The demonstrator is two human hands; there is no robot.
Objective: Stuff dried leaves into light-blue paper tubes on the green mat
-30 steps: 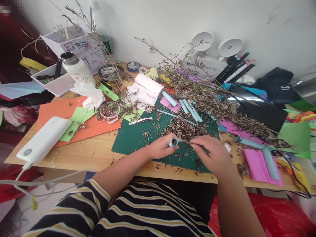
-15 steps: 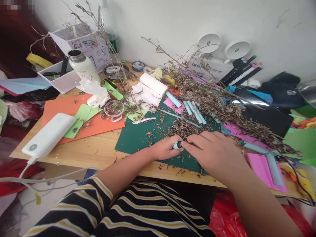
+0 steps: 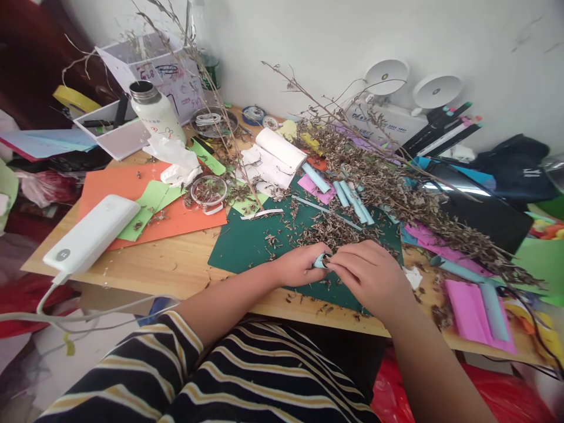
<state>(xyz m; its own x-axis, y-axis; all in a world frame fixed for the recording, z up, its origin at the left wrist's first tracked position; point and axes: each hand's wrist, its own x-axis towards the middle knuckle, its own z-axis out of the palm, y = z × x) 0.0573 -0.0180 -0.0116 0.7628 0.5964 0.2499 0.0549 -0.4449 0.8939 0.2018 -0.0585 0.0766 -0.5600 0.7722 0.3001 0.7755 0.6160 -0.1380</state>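
A short light-blue paper tube (image 3: pixel 321 261) is gripped in my left hand (image 3: pixel 297 264), its open mouth turned toward the right. Fingers and thumb of my right hand (image 3: pixel 374 276) are pinched together at that mouth, where brown bits of dried leaves show at the fingertips. Both hands are low over a dark green cutting mat (image 3: pixel 247 244). Just beyond them lies a loose heap of crumbled dried leaves (image 3: pixel 330 229). Several more light-blue paper tubes (image 3: pixel 352 200) rest behind the heap, and a thin blue-grey strip (image 3: pixel 326 211) lies across the mat.
Dried leafy branches (image 3: pixel 396 182) sprawl over the right side toward a black tablet-like panel (image 3: pixel 480 205). Pink paper (image 3: pixel 467 311) lies at the right edge. Leftward are a white power bank (image 3: pixel 92 235) with its cable, orange paper (image 3: pixel 106 182) and an uncapped white bottle (image 3: pixel 161 117).
My right hand has drawn in, its fingers closing at the tube's mouth and its wrist shifting left, uncovering a white scrap on the table. My left hand keeps its hold. The view has shifted slightly.
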